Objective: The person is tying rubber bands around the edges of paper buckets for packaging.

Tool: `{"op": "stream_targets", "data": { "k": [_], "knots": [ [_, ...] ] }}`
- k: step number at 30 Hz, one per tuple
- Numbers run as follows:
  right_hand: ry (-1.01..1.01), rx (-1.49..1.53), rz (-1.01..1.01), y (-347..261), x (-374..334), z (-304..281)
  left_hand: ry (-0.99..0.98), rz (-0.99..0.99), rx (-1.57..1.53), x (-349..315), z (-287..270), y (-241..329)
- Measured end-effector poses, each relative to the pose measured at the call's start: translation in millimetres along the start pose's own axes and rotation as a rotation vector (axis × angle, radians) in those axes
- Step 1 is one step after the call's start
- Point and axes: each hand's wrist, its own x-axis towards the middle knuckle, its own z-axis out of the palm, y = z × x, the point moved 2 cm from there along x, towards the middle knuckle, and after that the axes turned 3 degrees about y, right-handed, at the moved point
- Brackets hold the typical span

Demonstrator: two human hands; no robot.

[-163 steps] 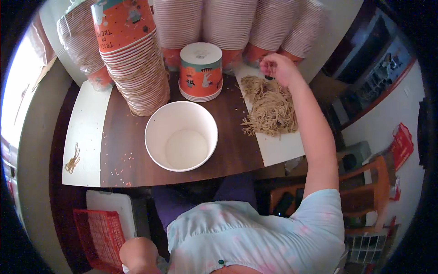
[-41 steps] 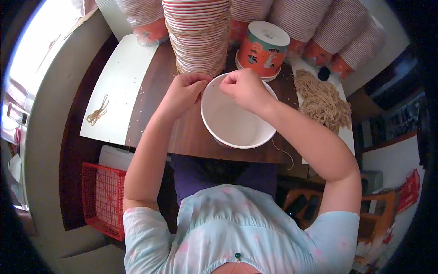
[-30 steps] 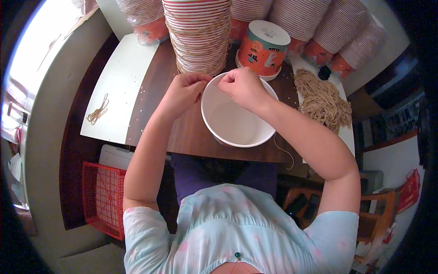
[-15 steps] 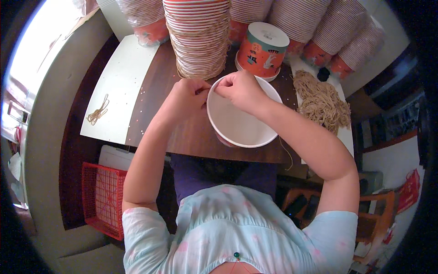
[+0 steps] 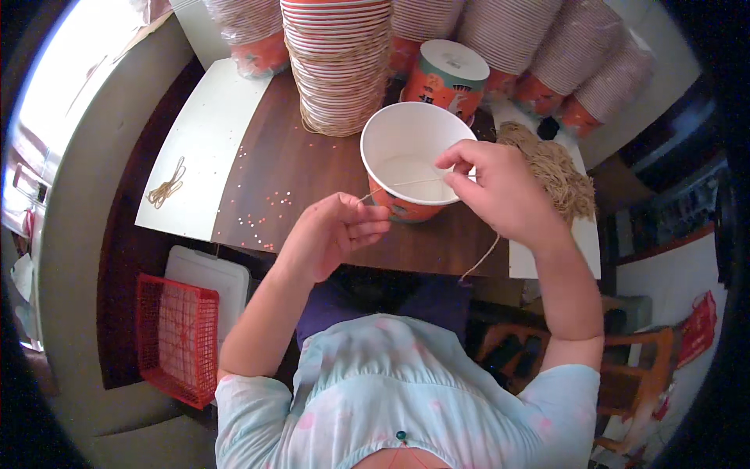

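Observation:
A paper bucket (image 5: 400,131), white inside with an orange printed outside, stands on the brown table before me, its mouth facing up and slightly toward me. A thin tan cord (image 5: 418,183) stretches across the near side of its mouth. My left hand (image 5: 337,230) pinches the cord between thumb and forefinger beside the bucket's near left, other fingers loosely extended. Over the right part of the rim, my right hand (image 5: 504,187) pinches the cord with thumb and fingertips. The cord's loose tail hangs below my right hand past the table edge. Whether the cord passes through the bucket wall is unclear.
A tall stack of corded buckets (image 5: 336,70) stands behind, with an upturned bucket (image 5: 449,70) beside it and several plastic-wrapped stacks (image 5: 516,31) farther back. A heap of tan cords (image 5: 551,172) lies right; a small cord bundle (image 5: 166,187) lies left. A red basket (image 5: 178,336) sits below.
Both hands have left the bucket's far left rim and come nearer and apart, drawing the cord into view between them. The bucket has tipped back, so its orange outside shows.

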Motion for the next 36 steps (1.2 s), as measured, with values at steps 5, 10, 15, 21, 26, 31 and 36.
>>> {"op": "stream_targets", "data": {
  "k": [5,10,15,21,26,31,36],
  "knots": [
    [0.358,-0.031,-0.201,-5,-51,54,-0.118,0.187,-0.044,-10,11,-36],
    [0.344,0.368,-0.198,1,-79,117,-0.133,0.243,0.031,-15,13,-51],
    [0.324,0.441,-0.136,10,-87,112,-0.037,0.404,0.191,-24,15,-54],
    [0.2,0.816,0.15,16,-74,118,0.104,0.79,0.922,-33,24,-51],
    [0.183,0.899,0.286,20,-72,126,0.177,0.799,1.026,-38,26,-46],
    [0.157,0.83,0.25,17,-70,120,0.178,0.817,1.139,-29,24,-34],
    [0.256,0.53,0.036,5,-68,112,0.183,1.129,1.354,-16,22,-32]
  ]
}}
